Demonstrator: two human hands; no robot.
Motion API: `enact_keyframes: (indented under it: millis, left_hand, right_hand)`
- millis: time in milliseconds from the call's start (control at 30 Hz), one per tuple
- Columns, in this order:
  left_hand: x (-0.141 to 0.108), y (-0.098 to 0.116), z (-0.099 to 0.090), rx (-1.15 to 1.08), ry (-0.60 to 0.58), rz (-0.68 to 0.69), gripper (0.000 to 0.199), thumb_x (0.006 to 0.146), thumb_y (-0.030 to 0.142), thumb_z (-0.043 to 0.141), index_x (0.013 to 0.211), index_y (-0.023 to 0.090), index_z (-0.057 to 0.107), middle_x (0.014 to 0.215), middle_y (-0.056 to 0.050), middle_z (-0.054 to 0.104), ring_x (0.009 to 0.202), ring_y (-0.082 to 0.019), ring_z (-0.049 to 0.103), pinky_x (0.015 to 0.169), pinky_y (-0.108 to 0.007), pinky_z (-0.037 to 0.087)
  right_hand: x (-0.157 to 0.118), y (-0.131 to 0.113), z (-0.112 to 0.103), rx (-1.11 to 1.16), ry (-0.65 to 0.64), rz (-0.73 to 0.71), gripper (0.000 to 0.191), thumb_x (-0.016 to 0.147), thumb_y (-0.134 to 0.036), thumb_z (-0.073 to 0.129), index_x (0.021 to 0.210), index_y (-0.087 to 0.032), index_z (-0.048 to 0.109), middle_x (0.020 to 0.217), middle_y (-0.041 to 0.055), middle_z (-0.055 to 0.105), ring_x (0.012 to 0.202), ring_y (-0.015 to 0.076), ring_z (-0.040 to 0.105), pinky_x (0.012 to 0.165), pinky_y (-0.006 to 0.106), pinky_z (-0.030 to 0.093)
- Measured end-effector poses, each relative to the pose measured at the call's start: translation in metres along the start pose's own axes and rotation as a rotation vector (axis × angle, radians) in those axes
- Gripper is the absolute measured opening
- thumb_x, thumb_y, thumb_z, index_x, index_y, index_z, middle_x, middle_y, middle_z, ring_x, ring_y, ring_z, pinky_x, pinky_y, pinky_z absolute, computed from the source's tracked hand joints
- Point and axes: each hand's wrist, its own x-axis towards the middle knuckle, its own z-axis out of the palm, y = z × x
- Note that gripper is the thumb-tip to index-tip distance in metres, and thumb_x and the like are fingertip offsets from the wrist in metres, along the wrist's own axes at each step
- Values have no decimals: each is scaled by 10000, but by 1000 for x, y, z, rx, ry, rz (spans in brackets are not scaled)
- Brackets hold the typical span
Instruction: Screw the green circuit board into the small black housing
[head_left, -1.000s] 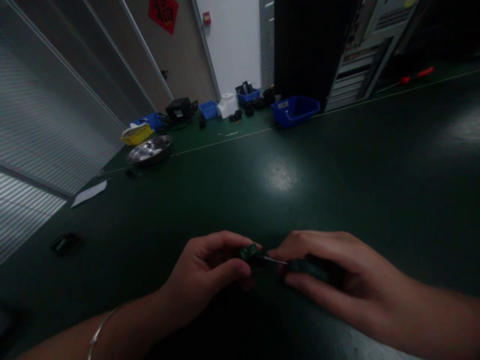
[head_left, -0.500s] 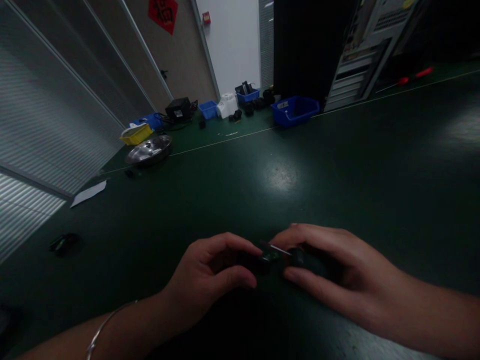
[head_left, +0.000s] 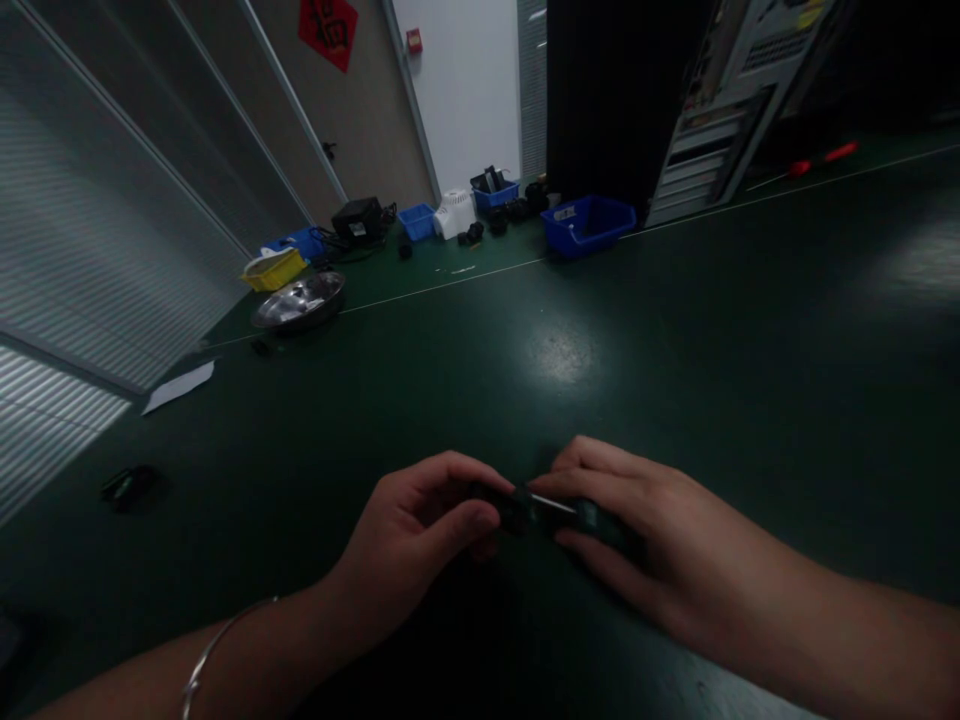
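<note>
Small part: dark piece (head_left: 512, 508) held between both hands, near edge of the scene, centre, just above the worktop (head_left: 675, 330); too dim to tell what it is
Tool: thin metal shaft (head_left: 553, 503) with a dark handle, lying left-right, its tip at the small part
Left hand: left hand (head_left: 416, 545) curled, thumb and forefinger fingers clamped on the small part; thin bracelet (head_left: 202, 655) on the wrist
Right hand: right hand (head_left: 645, 545) closed round the tool handle, fingers pressed together on it, forefinger along the shaft
Near left: small dark object (head_left: 124, 487) lying alone on the worktop
Mid left: white paper sheet (head_left: 178, 386) flat on the surface; metal bowl (head_left: 298, 300) beyond it
Far: yellow bin (head_left: 274, 268), blue bin (head_left: 587, 222), white unit (head_left: 453, 213), computer case (head_left: 720, 110) upright at far right, red-handled screwdriver (head_left: 814, 160) beside it
</note>
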Motion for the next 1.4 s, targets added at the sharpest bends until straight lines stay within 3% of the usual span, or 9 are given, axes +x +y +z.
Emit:
enact_keyframes:
  millis: [300, 500, 567, 633, 733, 933, 1067, 1300, 1400]
  left_hand:
    - [-3, 5, 6, 54, -8, -3, 181, 818, 297, 687, 935, 160, 684, 781, -17, 657, 647, -105, 584, 595, -213, 482]
    - [-4, 7, 9, 131, 28, -18, 210, 813, 277, 690, 971, 143, 656, 828, -47, 682, 707, -144, 631, 656, -265, 510]
    - [-6, 6, 11, 170, 42, -26, 214, 807, 263, 697, 978, 149, 637, 827, -42, 683, 749, -155, 647, 690, -277, 515]
    - [-7, 5, 13, 181, 49, 0, 178, 804, 238, 700, 927, 149, 607, 906, -56, 686, 817, -169, 656, 739, -297, 520]
    - [-10, 5, 19, 115, 46, 55, 145, 817, 186, 683, 842, 148, 545, 1019, -82, 675, 920, -186, 658, 829, -331, 516]
    - [-15, 10, 33, -70, 51, -7, 295, 876, 210, 616, 1160, 195, 536, 1106, -72, 625, 1012, -211, 651, 935, -388, 498]
    - [-18, 13, 38, -98, 56, -31, 308, 905, 243, 576, 1205, 179, 546, 1106, -83, 647, 1068, -200, 619, 1002, -369, 448]
    - [-22, 10, 41, -88, 82, -1, 382, 729, 132, 756, 1060, 203, 578, 860, 2, 671, 831, -151, 663, 756, -271, 517]
    - [-23, 9, 41, 9, 98, 66, 393, 673, 113, 796, 1001, 208, 604, 845, 14, 659, 819, -145, 655, 742, -261, 517]
  right_hand:
    - [0, -2, 2, -65, -5, 16, 235, 815, -32, 514, 953, -172, 642, 930, 52, 579, 764, 167, 591, 690, 290, 503]
    - [-2, -2, -7, 88, 117, -56, 138, 851, -75, 532, 895, -180, 609, 895, 37, 609, 805, 159, 589, 724, 265, 482]
    - [-2, -3, -11, 192, 171, -10, 92, 862, -110, 546, 881, -181, 602, 875, 23, 617, 812, 151, 595, 722, 250, 481]
    - [-2, -5, -12, 346, 177, 111, 22, 872, -179, 565, 881, -182, 586, 785, -10, 595, 653, 111, 575, 584, 208, 470]
    - [-2, -7, -8, 623, 125, 271, 149, 851, -303, 620, 897, -181, 549, 625, -75, 500, 391, 39, 397, 359, 147, 322]
    - [-7, -17, 2, 927, 66, 392, 262, 835, -402, 640, 904, -175, 528, 502, -105, 475, 346, 20, 357, 339, 105, 268]
    - [-10, -23, 5, 973, 66, 418, 287, 809, -404, 671, 895, -170, 529, 513, -91, 519, 339, 19, 379, 333, 106, 261]
    - [-12, -30, 15, 951, 91, 435, 296, 752, -403, 696, 847, -163, 551, 539, -95, 483, 348, 14, 370, 323, 113, 269]
    - [-14, -32, 17, 925, 93, 431, 278, 761, -400, 669, 850, -165, 551, 528, -93, 476, 355, 20, 368, 322, 116, 275]
